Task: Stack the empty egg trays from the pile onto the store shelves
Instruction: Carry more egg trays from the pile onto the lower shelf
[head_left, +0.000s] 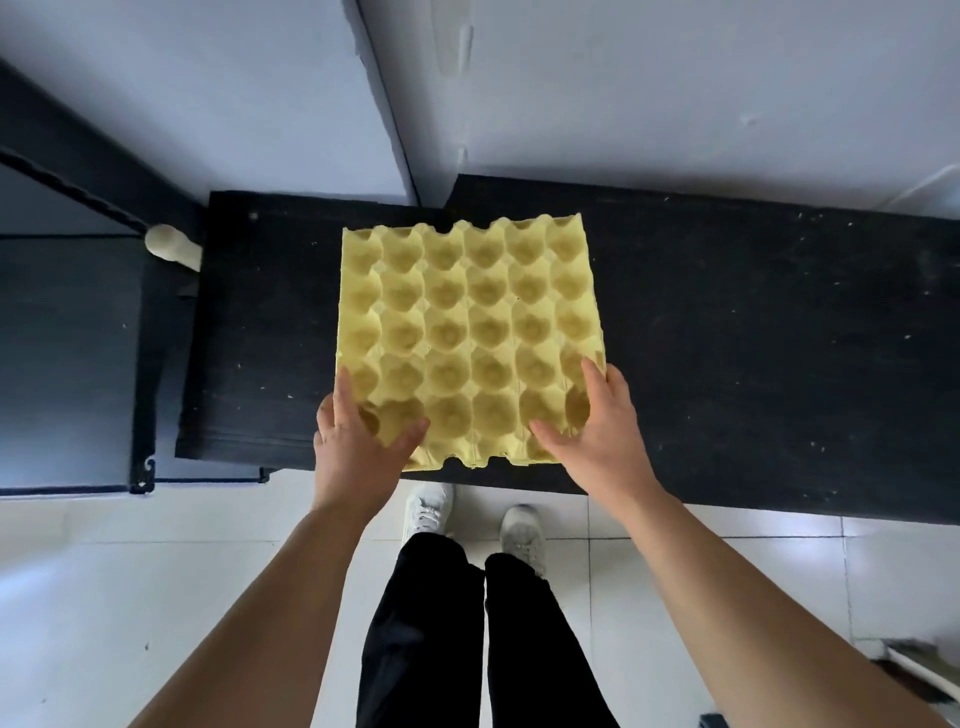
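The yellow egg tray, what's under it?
The black shelf shows all around the egg tray; anything directly beneath is covered. The left hand and right hand hold its near corners.

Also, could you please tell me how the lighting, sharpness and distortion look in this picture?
Head view: the yellow egg tray, with the left hand and right hand on it, is sharp, its cups shaded. Head view: pale glare lies on the floor tiles below the black shelf. Head view: the wide lens splays the wall corner, and the frame's lower right is smeared.

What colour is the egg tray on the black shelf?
The egg tray is pale yellow; the head view shows it best.
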